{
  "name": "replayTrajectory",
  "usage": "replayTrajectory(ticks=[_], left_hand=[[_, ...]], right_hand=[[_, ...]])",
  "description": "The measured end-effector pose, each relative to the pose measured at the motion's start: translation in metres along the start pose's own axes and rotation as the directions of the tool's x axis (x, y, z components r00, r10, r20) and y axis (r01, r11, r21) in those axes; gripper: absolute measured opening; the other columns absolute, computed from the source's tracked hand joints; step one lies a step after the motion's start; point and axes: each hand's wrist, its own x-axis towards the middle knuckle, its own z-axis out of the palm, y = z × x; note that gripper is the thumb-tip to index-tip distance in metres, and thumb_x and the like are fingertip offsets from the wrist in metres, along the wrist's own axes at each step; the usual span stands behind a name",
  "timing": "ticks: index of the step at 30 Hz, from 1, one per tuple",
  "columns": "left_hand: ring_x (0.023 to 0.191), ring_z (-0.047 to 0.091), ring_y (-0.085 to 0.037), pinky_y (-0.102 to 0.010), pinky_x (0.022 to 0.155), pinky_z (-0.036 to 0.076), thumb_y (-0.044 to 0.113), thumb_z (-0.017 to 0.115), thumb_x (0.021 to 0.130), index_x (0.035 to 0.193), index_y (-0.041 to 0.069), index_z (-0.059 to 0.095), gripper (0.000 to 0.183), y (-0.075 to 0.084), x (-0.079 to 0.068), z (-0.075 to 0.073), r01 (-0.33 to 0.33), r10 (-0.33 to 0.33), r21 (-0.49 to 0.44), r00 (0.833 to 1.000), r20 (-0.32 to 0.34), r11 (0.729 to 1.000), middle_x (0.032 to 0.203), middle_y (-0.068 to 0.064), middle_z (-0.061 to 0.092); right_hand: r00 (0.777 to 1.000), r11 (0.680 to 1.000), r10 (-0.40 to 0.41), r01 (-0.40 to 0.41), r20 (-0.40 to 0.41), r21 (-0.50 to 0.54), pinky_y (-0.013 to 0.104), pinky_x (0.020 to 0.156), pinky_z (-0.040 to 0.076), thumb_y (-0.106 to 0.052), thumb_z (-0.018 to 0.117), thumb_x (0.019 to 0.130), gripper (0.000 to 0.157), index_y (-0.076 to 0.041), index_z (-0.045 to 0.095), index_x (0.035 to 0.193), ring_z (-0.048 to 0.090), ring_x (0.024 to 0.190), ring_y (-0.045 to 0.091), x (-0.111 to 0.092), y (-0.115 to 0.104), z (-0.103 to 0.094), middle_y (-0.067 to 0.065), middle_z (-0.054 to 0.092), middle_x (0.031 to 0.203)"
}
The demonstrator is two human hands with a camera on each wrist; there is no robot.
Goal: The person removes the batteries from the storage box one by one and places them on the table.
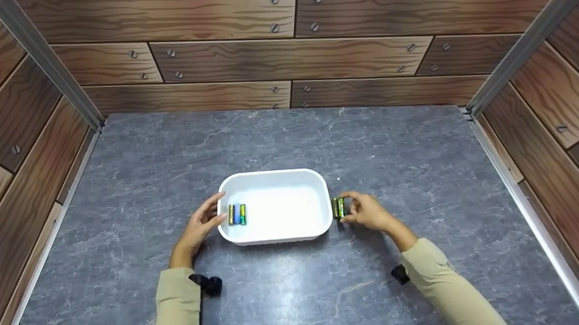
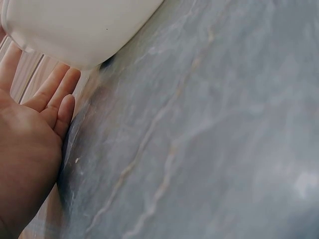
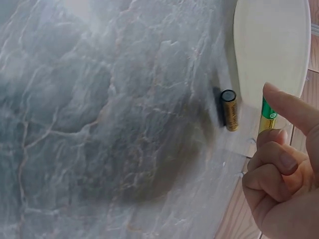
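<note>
A white rectangular tub (image 1: 283, 232) stands in the middle, with three batteries (image 1: 237, 215) side by side at its left end: gold-and-dark, blue, and green-and-gold. At the tub's left wall, my left hand (image 1: 199, 229) rests with thumb and forefinger at the rim. Its fingers (image 2: 52, 89) stretch along the outer wall in the left wrist view. My right hand (image 1: 369, 213), just outside the tub's right end, pinches a green-and-yellow battery (image 3: 268, 114) by its ends between thumb and forefinger. Beside it on the tabletop lies a gold-and-black battery (image 3: 230, 112), close to the tub wall.
The grey marbled tabletop (image 1: 268, 139) is bounded by a wood-patterned back wall (image 1: 289, 58) and side walls with metal edge strips. Black wrist devices (image 1: 211, 285) sit at both cuffs.
</note>
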Motion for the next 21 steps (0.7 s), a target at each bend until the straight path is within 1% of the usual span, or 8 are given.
replayTrajectory(ticks=[5, 12, 21], left_hand=[[0.108, 0.059, -0.013, -0.021, 0.090, 0.048, -0.002, 0.059, 0.091, 0.145, 0.002, 0.040, 0.057, -0.001, 0.001, 0.000, 0.005, -0.005, -0.002, 1.000, -0.006, 1.000, 0.141, -0.027, 0.048], [0.114, 0.057, -0.017, -0.020, 0.091, 0.047, -0.002, 0.059, 0.091, 0.144, 0.001, 0.041, 0.056, -0.001, 0.001, 0.000, -0.003, 0.003, 0.005, 1.000, -0.010, 1.000, 0.143, -0.027, 0.047], [0.114, 0.057, -0.012, -0.020, 0.091, 0.046, 0.000, 0.060, 0.091, 0.144, 0.001, 0.041, 0.056, -0.001, 0.001, 0.000, 0.004, -0.004, 0.011, 1.000, -0.015, 1.000, 0.144, -0.026, 0.047]], right_hand=[[1.000, 1.000, 0.014, -0.013, -0.002, 0.018, 0.019, 0.051, 0.035, -0.002, 0.077, 0.076, 0.054, 0.005, 0.055, 0.124, 0.042, 0.055, 0.008, 0.002, 0.007, 0.001, -0.004, 0.045, 0.062], [0.999, 0.999, 0.031, -0.031, -0.009, 0.028, 0.019, 0.050, 0.037, -0.001, 0.078, 0.074, 0.054, 0.005, 0.056, 0.124, 0.043, 0.054, 0.009, 0.005, 0.015, 0.004, -0.004, 0.047, 0.062], [0.998, 0.997, 0.067, -0.067, -0.013, 0.030, 0.019, 0.049, 0.037, -0.001, 0.077, 0.075, 0.056, 0.006, 0.054, 0.126, 0.043, 0.053, 0.007, 0.009, 0.021, 0.004, -0.004, 0.047, 0.062]])
